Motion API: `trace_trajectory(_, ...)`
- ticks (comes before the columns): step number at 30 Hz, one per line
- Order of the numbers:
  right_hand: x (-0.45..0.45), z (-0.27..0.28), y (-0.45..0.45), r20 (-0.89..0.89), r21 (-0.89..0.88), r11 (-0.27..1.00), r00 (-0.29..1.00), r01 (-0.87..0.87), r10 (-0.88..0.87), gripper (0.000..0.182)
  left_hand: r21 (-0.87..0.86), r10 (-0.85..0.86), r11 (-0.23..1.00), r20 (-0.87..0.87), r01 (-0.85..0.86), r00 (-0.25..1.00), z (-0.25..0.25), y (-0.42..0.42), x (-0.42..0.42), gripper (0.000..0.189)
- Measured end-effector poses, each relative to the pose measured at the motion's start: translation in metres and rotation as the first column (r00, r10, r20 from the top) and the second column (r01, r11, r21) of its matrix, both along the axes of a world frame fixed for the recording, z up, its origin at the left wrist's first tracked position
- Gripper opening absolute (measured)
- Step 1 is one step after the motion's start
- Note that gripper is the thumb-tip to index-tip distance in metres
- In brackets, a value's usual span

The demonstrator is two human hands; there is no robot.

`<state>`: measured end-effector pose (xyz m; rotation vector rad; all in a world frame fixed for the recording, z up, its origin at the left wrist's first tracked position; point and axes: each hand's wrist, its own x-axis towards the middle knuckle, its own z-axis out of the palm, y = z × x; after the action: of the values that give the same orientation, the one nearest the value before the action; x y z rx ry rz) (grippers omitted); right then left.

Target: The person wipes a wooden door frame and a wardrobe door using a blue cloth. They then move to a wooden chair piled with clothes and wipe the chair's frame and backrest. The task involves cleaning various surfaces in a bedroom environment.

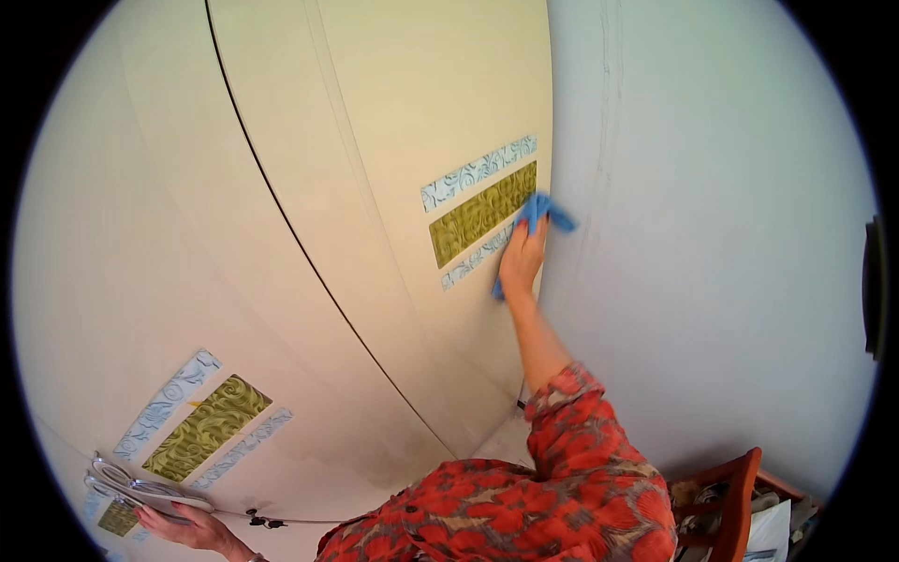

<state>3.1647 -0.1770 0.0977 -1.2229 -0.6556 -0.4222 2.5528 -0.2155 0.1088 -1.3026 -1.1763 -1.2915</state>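
Note:
My right hand (523, 258) presses a blue cloth (548, 211) against a cream cabinet door (393, 105), at the right end of its olive scroll-patterned strip (481, 214) and the pale blue strips beside it. The cloth hangs out past the door's edge toward the wall. At the lower left, my left hand (186, 528) is raised with fingers spread at a silvery object with curved metal loops (133, 485); whether it grips this object is not clear. Another olive patterned strip (207, 428) lies above that hand on the neighbouring door.
A pale wall (702, 211) rises along the right. At the lower right stands a reddish wooden chair (737, 506) with cluttered items and a white bag (769, 530) near it. Keys or small dark fittings (267, 521) hang at the lower door edge. A dark object (872, 288) sits at the far right.

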Motion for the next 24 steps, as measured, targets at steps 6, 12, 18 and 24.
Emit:
trace_trajectory(6,0.068,0.192,0.002,0.294,0.06,0.997,0.954,0.038,-0.055,0.038,0.064,-0.137,0.989,0.115,0.13,0.984,0.014,-0.007,0.049,0.046)
trace_trajectory(12,0.086,0.319,0.009,0.562,0.088,0.994,0.82,0.069,-0.106,0.037,0.011,-0.371,0.929,0.011,0.37,0.929,0.025,-0.001,0.105,0.042)
trace_trajectory(18,0.05,0.342,0.012,0.647,0.253,0.963,0.757,-0.096,-0.094,0.044,-0.051,-0.364,0.931,-0.049,0.362,0.93,0.031,0.023,0.127,0.044)
trace_trajectory(24,-0.053,0.18,0.002,0.878,0.13,0.991,0.46,0.039,-0.133,0.043,-0.042,-0.376,0.927,-0.069,0.374,0.924,0.032,0.027,0.131,0.042)
